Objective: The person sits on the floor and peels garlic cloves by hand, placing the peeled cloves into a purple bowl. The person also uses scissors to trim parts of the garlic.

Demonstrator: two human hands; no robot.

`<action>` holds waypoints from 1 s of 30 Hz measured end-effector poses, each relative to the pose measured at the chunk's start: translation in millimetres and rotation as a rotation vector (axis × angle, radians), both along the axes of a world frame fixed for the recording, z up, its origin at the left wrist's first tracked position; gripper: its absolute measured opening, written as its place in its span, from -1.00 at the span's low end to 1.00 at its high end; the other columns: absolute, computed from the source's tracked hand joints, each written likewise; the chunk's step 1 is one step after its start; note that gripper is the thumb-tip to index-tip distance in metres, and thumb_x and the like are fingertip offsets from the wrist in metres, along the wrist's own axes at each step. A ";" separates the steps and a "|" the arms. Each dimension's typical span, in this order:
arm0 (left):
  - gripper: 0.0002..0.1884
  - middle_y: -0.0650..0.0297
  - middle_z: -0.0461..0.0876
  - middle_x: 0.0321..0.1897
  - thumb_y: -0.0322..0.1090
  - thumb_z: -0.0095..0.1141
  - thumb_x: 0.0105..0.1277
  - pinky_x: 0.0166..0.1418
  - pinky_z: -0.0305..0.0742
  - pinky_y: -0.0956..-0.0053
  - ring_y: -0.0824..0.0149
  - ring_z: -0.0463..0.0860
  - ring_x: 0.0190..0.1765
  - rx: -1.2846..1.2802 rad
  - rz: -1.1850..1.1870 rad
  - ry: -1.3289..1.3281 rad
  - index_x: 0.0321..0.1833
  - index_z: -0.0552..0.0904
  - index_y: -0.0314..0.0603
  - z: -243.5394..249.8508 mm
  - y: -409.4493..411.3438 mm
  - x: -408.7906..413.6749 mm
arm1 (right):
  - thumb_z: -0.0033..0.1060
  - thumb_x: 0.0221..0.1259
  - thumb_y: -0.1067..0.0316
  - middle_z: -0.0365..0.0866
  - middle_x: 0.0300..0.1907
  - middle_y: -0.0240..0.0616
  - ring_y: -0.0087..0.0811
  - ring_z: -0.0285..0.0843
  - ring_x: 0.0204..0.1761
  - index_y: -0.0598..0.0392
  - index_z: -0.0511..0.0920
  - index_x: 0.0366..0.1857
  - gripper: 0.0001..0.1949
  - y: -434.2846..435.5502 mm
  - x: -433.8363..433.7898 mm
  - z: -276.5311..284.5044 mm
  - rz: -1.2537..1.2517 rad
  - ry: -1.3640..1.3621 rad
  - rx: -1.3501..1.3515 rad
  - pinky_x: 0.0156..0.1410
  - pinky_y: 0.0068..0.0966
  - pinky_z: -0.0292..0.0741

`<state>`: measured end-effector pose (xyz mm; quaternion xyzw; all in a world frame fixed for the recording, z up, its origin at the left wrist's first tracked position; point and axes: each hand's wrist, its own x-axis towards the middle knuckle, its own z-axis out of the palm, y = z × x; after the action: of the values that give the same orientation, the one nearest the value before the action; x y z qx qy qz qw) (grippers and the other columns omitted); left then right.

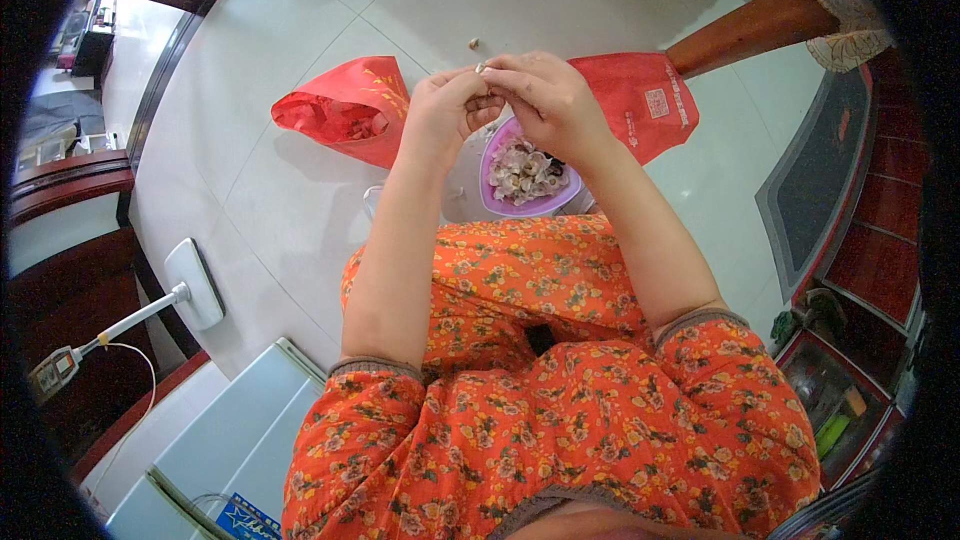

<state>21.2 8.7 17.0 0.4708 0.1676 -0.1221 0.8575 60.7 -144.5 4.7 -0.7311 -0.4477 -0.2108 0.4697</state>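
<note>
My left hand (457, 101) and my right hand (544, 94) meet in front of me, the fingertips of both closed on a small whitish piece (481, 68), perhaps a garlic clove. Just below my right hand, a purple plastic bowl (487, 199) holds a heap of pale, papery peelings (525, 171). To the left of my hands lies an open red bag (386, 90) with crumpled red material inside. Another red bag (637, 101), printed with a code, lies partly behind my right hand. A small brownish piece (474, 43) rests on the floor beyond my fingers.
Pale floor tiles (300, 187) surround the bowl. At the left stand a white flat-headed device on a pole (193, 283) and a light blue cabinet-like object (240, 420). A wooden leg (750, 28) reaches in from the upper right, above a grey mat (814, 165).
</note>
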 end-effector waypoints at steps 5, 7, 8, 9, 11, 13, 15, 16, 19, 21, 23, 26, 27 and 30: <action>-0.90 0.28 0.54 -0.52 -0.44 0.02 0.19 -0.48 0.41 0.70 0.51 0.50 -0.52 0.077 0.058 0.005 -0.37 0.56 -0.34 4.5 -1.9 -1.5 | 0.12 -0.13 0.60 0.59 -0.23 -0.17 -0.13 0.55 -0.22 0.19 0.56 -0.22 -0.71 5.9 -8.1 3.6 -0.071 -0.060 -0.067 -0.13 -0.32 0.49; -0.91 0.29 0.51 -0.56 -0.47 -0.01 0.18 -0.53 0.35 0.69 0.51 0.45 -0.56 0.088 0.050 -0.004 -0.45 0.53 -0.31 4.9 -1.5 -1.3 | 0.12 -0.13 0.59 0.58 -0.20 -0.17 -0.14 0.55 -0.20 0.20 0.55 -0.19 -0.69 7.1 -9.9 0.1 -0.104 -0.073 -0.088 -0.11 -0.32 0.50; -0.91 0.30 0.50 -0.58 -0.47 -0.01 0.18 -0.54 0.34 0.69 0.51 0.43 -0.57 0.085 0.043 -0.005 -0.46 0.52 -0.31 6.8 -1.6 -1.6 | 0.12 -0.14 0.59 0.57 -0.18 -0.17 -0.14 0.54 -0.18 0.21 0.55 -0.18 -0.68 7.6 -10.7 -1.1 -0.120 -0.079 -0.099 -0.11 -0.32 0.50; -0.91 0.31 0.49 -0.59 -0.48 -0.02 0.17 -0.55 0.32 0.69 0.52 0.41 -0.59 0.082 0.038 -0.007 -0.47 0.51 -0.30 7.8 -1.5 -1.7 | 0.12 -0.13 0.59 0.57 -0.17 -0.17 -0.14 0.54 -0.18 0.21 0.55 -0.17 -0.67 8.1 -11.5 -0.6 -0.125 -0.077 -0.104 -0.10 -0.33 0.50; -0.91 0.31 0.49 -0.58 -0.48 -0.02 0.18 -0.55 0.31 0.70 0.53 0.40 -0.59 0.081 0.056 -0.003 -0.46 0.52 -0.31 8.0 -2.0 -1.6 | 0.12 -0.13 0.59 0.56 -0.14 -0.17 -0.14 0.54 -0.16 0.21 0.54 -0.14 -0.66 9.0 -13.9 0.9 -0.135 -0.072 -0.113 -0.09 -0.33 0.51; -0.91 0.31 0.49 -0.58 -0.49 -0.03 0.18 -0.55 0.31 0.70 0.53 0.40 -0.59 0.083 0.064 -0.007 -0.45 0.52 -0.31 8.3 -2.6 -1.8 | 0.13 -0.13 0.63 0.57 -0.13 -0.16 -0.16 0.55 -0.18 0.24 0.52 -0.15 -0.66 10.6 -15.4 1.0 -0.144 -0.079 -0.099 -0.12 -0.36 0.50; -0.91 0.31 0.49 -0.57 -0.49 -0.03 0.18 -0.55 0.32 0.70 0.54 0.40 -0.59 0.084 0.063 -0.019 -0.44 0.53 -0.32 8.6 -2.6 -2.2 | 0.14 -0.14 0.65 0.57 -0.12 -0.15 -0.17 0.55 -0.19 0.26 0.51 -0.15 -0.65 11.5 -16.7 0.7 -0.157 -0.089 -0.094 -0.14 -0.37 0.49; -0.91 0.32 0.50 -0.57 -0.49 -0.03 0.18 -0.54 0.32 0.71 0.55 0.41 -0.59 0.083 0.066 -0.020 -0.43 0.54 -0.32 8.7 -2.7 -2.3 | 0.13 -0.14 0.66 0.57 -0.11 -0.15 -0.17 0.55 -0.19 0.26 0.51 -0.14 -0.65 11.8 -17.5 0.3 -0.166 -0.096 -0.097 -0.14 -0.37 0.49; -0.90 0.33 0.50 -0.55 -0.49 -0.03 0.19 -0.53 0.34 0.72 0.56 0.42 -0.58 0.087 0.070 -0.017 -0.40 0.56 -0.33 9.5 -3.3 -2.4 | 0.13 -0.15 0.67 0.57 -0.10 -0.13 -0.16 0.55 -0.19 0.27 0.50 -0.12 -0.63 12.5 -18.6 -1.0 -0.172 -0.107 -0.079 -0.13 -0.36 0.50; -0.89 0.35 0.51 -0.55 -0.48 -0.03 0.19 -0.53 0.36 0.73 0.57 0.43 -0.57 0.101 0.069 -0.005 -0.38 0.57 -0.34 11.8 -3.6 -3.0 | 0.13 -0.16 0.67 0.56 -0.09 -0.11 -0.15 0.55 -0.18 0.28 0.50 -0.12 -0.62 13.1 -19.0 -1.4 -0.171 -0.114 -0.066 -0.13 -0.36 0.50; -0.89 0.36 0.52 -0.55 -0.48 -0.03 0.19 -0.52 0.36 0.74 0.58 0.43 -0.57 0.107 0.065 -0.011 -0.37 0.57 -0.34 11.7 -3.1 -3.2 | 0.13 -0.17 0.68 0.56 -0.09 -0.10 -0.14 0.55 -0.18 0.28 0.50 -0.11 -0.61 13.8 -19.2 -1.5 -0.174 -0.123 -0.059 -0.13 -0.35 0.50; -0.88 0.36 0.52 -0.54 -0.47 -0.03 0.19 -0.52 0.37 0.74 0.58 0.44 -0.56 0.110 0.063 -0.017 -0.35 0.58 -0.35 11.3 -2.6 -3.4 | 0.14 -0.18 0.68 0.56 -0.08 -0.09 -0.14 0.55 -0.18 0.29 0.50 -0.11 -0.61 13.7 -20.2 -0.5 -0.177 -0.125 -0.068 -0.13 -0.35 0.50; -0.87 0.36 0.52 -0.54 -0.47 -0.03 0.19 -0.53 0.37 0.74 0.58 0.44 -0.56 0.110 0.062 -0.018 -0.34 0.59 -0.36 11.2 -2.5 -3.5 | 0.14 -0.18 0.68 0.56 -0.08 -0.09 -0.13 0.55 -0.18 0.28 0.50 -0.11 -0.61 13.7 -20.2 -0.8 -0.177 -0.125 -0.067 -0.13 -0.35 0.50; -0.86 0.37 0.52 -0.55 -0.47 -0.03 0.19 -0.53 0.38 0.74 0.58 0.45 -0.56 0.129 0.055 -0.006 -0.32 0.59 -0.37 12.1 -2.5 -3.3 | 0.14 -0.18 0.68 0.57 -0.08 -0.10 -0.13 0.55 -0.18 0.28 0.51 -0.12 -0.61 13.9 -20.3 -1.3 -0.179 -0.123 -0.068 -0.13 -0.36 0.51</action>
<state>17.8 6.2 29.1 0.5206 0.1853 -0.0858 0.8290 40.4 -130.6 3.4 -0.7693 -0.4157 -0.2811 0.3954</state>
